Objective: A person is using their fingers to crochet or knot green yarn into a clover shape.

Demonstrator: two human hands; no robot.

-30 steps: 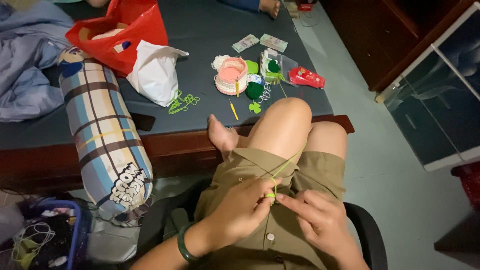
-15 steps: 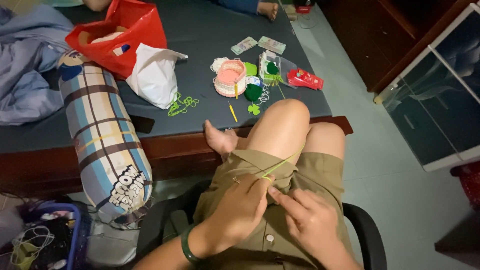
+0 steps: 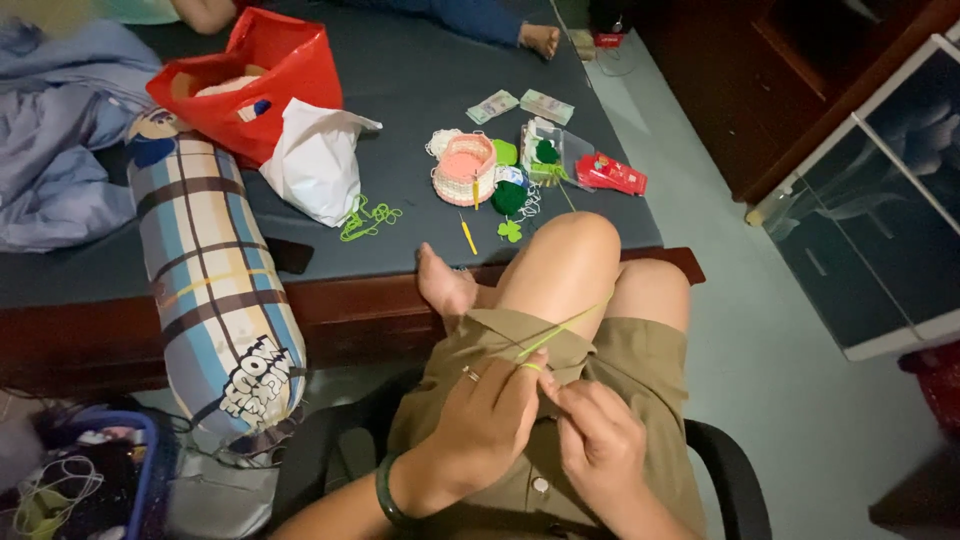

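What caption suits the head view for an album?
Seated person's left hand and right hand pinch thin lime-green yarn over the lap, beside a dark mat.

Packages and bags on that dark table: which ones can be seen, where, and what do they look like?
Red bag: far left of the table, glossy plastic, open-topped.
White bag: leaning against the red one, crumpled plastic.
Red packet: right side, small, flat, shiny.
Clear box: beside the red packet, holding green yarn.
Bolster: table's left edge, long plaid cylinder with printed lettering.
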